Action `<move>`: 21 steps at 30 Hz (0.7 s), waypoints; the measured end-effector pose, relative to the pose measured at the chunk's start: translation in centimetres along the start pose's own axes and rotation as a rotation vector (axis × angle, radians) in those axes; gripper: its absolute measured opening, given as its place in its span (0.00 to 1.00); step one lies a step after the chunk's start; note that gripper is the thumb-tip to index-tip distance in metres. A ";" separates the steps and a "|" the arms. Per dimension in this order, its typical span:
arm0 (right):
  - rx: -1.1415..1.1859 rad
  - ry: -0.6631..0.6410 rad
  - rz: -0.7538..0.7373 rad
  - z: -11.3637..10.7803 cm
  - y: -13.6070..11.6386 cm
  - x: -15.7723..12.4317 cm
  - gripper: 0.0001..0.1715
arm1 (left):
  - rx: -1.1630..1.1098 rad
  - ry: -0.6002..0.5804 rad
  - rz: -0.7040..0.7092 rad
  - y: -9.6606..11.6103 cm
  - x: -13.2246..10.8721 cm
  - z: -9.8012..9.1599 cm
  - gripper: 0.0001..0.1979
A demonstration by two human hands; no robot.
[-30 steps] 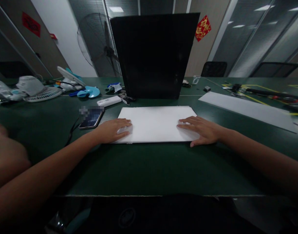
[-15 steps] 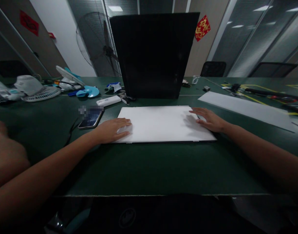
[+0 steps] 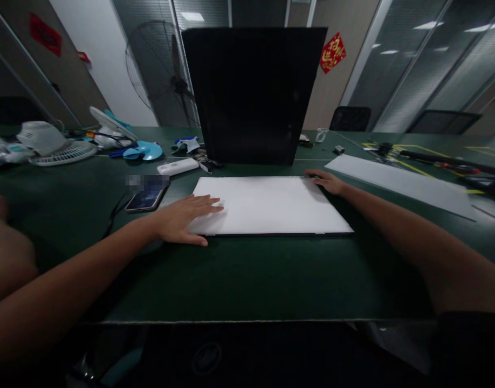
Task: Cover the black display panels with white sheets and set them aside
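A flat white rectangular panel (image 3: 267, 207) with a thin dark edge along its front lies on the green table (image 3: 263, 280) before me. My left hand (image 3: 186, 218) rests at the panel's left end, fingers spread over the white surface and thumb pointing along the near edge. At the far right corner is my right hand (image 3: 327, 181), its fingers stretched out on the panel's edge. Neither hand grasps anything. Behind the panel stands a large black screen-like sheet (image 3: 255, 97), upright.
Left of the panel lie a phone (image 3: 148, 195) and a white oblong device (image 3: 178, 166). Fan parts with light blue blades (image 3: 144, 151) are farther left. A long white strip (image 3: 397, 183) lies at right. Another person's arm (image 3: 8, 253) shows at the left edge.
My right hand has moved away from me along the panel's right side to its far corner. My left hand has spread, its thumb shifting off the panel toward the near edge.
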State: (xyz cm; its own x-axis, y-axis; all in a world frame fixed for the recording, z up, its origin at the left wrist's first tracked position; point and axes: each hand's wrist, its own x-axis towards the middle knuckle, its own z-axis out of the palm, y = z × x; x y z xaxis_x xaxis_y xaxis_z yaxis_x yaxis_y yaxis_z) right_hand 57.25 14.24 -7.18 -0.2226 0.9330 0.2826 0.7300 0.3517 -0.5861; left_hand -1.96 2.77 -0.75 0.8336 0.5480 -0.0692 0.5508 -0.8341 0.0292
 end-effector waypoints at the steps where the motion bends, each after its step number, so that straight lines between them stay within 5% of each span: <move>1: 0.000 -0.001 -0.013 0.1 0.0 0.2 0.41 | 0.006 -0.006 0.001 0.1 0.0 0.0 0.51; 7: -0.073 0.030 -0.053 -0.1 -0.4 -0.3 0.42 | 0.019 -0.015 -0.056 0.4 0.3 0.2 0.49; 16: -0.363 0.124 0.011 -0.2 -2.3 -1.7 0.27 | -0.010 -0.002 -0.111 0.4 0.4 0.3 0.47; 21: -0.493 0.197 0.092 -0.8 -2.6 -2.0 0.31 | 0.006 -0.017 -0.118 0.7 0.4 0.1 0.48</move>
State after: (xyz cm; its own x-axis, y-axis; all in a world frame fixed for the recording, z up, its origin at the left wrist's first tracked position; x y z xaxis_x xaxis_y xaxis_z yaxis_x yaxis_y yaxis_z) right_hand 56.32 11.43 -5.66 -0.0522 0.9098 0.4117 0.9682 0.1471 -0.2025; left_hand -1.22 2.42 -0.86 0.7618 0.6417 -0.0886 0.6451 -0.7639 0.0143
